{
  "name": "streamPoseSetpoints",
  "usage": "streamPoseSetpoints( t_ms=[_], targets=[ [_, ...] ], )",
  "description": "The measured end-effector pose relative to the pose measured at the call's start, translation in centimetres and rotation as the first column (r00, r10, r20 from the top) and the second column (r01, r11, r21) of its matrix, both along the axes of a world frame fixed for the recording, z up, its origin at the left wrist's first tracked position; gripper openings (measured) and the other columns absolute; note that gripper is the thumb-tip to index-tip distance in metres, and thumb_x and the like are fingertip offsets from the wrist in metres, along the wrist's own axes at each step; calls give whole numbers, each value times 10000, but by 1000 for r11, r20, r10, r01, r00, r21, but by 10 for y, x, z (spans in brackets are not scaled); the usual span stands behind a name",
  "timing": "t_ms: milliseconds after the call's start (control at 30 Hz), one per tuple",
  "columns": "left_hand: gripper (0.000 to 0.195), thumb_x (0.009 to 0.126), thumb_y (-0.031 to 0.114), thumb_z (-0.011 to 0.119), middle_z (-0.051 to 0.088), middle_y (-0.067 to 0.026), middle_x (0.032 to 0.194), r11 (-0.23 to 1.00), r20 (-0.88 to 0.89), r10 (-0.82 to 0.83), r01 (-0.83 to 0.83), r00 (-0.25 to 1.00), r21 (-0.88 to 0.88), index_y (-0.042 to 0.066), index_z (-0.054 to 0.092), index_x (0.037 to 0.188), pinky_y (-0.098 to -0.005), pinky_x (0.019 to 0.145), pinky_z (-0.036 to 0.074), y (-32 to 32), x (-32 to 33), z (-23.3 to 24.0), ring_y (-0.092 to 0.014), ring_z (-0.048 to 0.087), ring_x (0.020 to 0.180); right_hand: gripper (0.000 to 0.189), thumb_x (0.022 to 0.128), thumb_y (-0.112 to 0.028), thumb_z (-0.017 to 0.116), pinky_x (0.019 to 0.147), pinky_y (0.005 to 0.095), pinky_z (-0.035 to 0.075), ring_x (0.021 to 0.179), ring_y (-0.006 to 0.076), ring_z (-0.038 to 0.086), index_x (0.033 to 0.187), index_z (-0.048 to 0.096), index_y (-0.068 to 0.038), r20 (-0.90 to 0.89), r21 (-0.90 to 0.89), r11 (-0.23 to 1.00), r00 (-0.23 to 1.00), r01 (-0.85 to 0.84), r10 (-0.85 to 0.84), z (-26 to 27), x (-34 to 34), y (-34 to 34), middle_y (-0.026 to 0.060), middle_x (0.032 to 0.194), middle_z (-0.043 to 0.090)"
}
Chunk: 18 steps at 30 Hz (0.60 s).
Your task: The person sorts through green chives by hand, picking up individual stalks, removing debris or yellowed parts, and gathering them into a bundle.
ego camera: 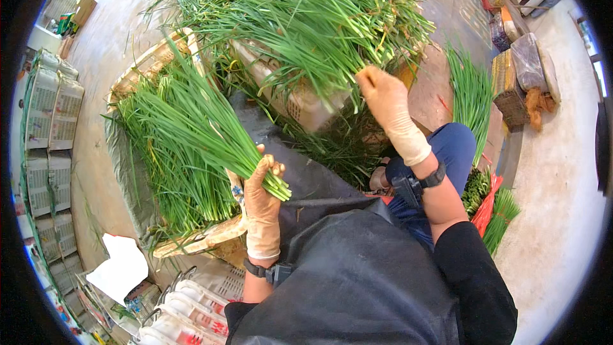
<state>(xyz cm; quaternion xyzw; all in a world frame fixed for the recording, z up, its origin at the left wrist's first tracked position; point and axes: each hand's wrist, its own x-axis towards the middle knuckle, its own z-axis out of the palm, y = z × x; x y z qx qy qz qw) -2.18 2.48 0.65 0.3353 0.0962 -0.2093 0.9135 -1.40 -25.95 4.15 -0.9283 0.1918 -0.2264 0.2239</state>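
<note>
My left hand (pixel 262 196), in a pale glove, is closed around the cut ends of a bunch of green garlic chives (pixel 206 129); the leaves fan out to the upper left. Under them lies a crate (pixel 201 242) filled with more chives. My right hand (pixel 383 96), also gloved, is at the right edge of a large heap of chives (pixel 306 14), its fingers pinched on a few stalks near their pale ends. The heap rests on a plastic crate (pixel 311 105). A dark apron (pixel 354 268) covers my lap.
Chives in a loose row (pixel 469 96) lie on a board at the right, with tied bundles and red plastic (pixel 487 206) below. White crates (pixel 52 129) are stacked at far left. Plastic containers (pixel 196 311) stand at the bottom left. Boxes and bags (pixel 512 81) sit at far right.
</note>
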Motion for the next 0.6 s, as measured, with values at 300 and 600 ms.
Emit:
streamPoseSetpoints(
  t_ms=[300, 600],
  targets=[
    [259, 830, 11, 609, 563, -96, 797, 999, -88, -6, 2, 996, -43, -10, 527, 1075, -358, 708, 492, -6, 5, 5, -182, 541, 667, 245, 816, -284, 614, 680, 392, 490, 751, 292, 636, 946, 600, -77, -339, -84, 996, 940, 7, -35, -38, 50, 4, 146, 784, 635],
    [227, 836, 18, 603, 580, -106, 808, 999, -122, 17, -23, 992, -48, -10, 534, 1050, -364, 703, 499, -8, 8, 7, -196, 561, 686, 270, 867, -352, 553, 756, 401, 472, 852, 326, 611, 901, 655, -105, -38, 221, 970, 995, 103, -97, 27, 20, -2, 127, 891, 651]
  ],
)
